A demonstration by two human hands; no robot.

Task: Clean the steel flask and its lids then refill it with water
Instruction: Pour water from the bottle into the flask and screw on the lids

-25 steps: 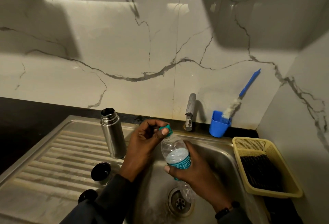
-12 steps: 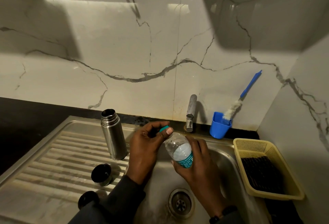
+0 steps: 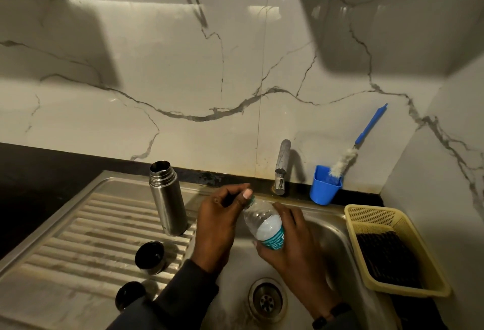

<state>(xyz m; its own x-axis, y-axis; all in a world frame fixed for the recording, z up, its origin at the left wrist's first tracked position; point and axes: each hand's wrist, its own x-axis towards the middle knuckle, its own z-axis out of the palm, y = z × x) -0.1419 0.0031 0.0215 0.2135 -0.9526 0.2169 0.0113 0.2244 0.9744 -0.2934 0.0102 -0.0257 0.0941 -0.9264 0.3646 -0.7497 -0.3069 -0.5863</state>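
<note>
Flask (image 3: 167,198): upright and uncapped on the drainboard (image 3: 78,238), just left of the left hand (image 3: 217,222), not touched by either hand. Two dark lids, lid (image 3: 149,257) and second lid (image 3: 130,295), lying below and left of that hand, on the same ribbed steel. Right hand (image 3: 293,246) wrapped around the lower half of the bottle (image 3: 264,225), over the teal label, tilted with its neck toward the left hand. Left hand closed in a pinch on the teal cap (image 3: 252,198) at the neck; cannot tell whether loosening or tightening. Likely the refill step, water from bottle to flask. Flask probably stiff, smooth, slippery if wet, light while empty and top-heavy once filled; best taken around the mid-body, below the threaded neck, with a full wrap rather than fingertips. Ribbed drainboard a slightly uneven footing, so worth steadying during the pour. Bottle thin and soft: squeezing too hard once uncapped could spurt water into the sink (image 3: 340,238).
</note>
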